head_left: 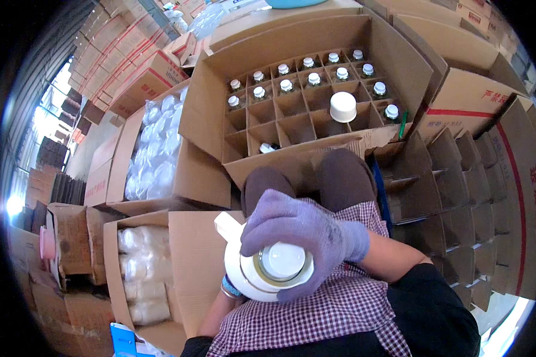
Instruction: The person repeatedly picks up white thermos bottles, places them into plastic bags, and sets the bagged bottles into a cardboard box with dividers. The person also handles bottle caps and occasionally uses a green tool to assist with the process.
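Packing workshop or warehouse: stacked cartons (pixel 110 50), divided box (pixel 292 41) of white-capped bottles (pixel 314 78).

red characters run down the right carton (pixel 527 205) at three o'clock; red writing marks the open box (pixel 467 98) at two, smaller print the stacked box (pixel 144 84) at ten.

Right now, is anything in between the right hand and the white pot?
Just the purple glove that the right hand wears; nothing else visible stands between that hand and the white pot it grips.

Smooth glossy white vessel (pixel 250 278), matt cloth glove (pixel 301 229), dull cardboard carton (pixel 203 113), shiny wrinkled plastic wrapping (pixel 156 152).
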The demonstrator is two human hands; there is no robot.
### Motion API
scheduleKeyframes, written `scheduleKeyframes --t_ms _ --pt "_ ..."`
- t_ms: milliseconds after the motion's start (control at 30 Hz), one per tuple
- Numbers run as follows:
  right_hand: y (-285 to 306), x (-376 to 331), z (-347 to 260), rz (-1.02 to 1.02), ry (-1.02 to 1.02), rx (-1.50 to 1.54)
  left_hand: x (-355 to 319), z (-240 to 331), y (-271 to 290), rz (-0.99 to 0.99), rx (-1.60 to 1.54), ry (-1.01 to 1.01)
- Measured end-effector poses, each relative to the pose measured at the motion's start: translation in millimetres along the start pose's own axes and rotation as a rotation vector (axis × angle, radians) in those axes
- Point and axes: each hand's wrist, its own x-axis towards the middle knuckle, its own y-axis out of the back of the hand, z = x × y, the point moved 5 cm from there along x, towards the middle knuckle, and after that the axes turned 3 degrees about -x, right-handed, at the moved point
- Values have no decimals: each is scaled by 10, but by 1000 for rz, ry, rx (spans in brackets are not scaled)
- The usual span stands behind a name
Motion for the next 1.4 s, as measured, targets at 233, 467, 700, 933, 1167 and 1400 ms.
scheduleKeyframes --t_ms 233,467,700,933,1167,1400 --pt "454 -118 365 469 -251 -356 133 266 225 49 -96 -37" --pt "765 118 1340 149 -195 -131 150 -222 813 294 -456 4" --pt "2250 -857 2651 -423 -1256 -1190 3 -281 1329 484 -486 -21" --pt "929 76 950 -111 -146 -414 -58 -49 1135 477 -164 -61" --pt "558 -810 1333 -26 -992 196 -238 490 784 560 551 -335" --pt "-42 -1140 993 396 -1159 887 -136 1245 421 335 952 -648"
